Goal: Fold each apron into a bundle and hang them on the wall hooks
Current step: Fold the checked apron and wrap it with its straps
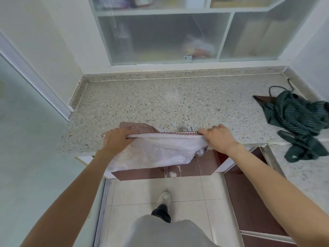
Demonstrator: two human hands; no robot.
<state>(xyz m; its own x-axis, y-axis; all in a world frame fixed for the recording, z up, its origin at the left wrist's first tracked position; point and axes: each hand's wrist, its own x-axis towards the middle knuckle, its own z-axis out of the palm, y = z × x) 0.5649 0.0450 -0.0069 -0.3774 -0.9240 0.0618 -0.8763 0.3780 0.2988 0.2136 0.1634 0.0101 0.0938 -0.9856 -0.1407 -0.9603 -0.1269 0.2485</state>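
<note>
On counter (178, 100), green apron (295, 120) right, checked apron (156, 148) front

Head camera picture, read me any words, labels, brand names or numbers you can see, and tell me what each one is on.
No text can be read.
Items behind the frosted cabinet doors: blurred by the panels, any labels unreadable.
Checked apron, green striped apron, countertop: no print shows.

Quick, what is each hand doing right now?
Left hand: grips the left end of the checked apron at the counter edge.
Right hand: holds the apron's right end.
</note>
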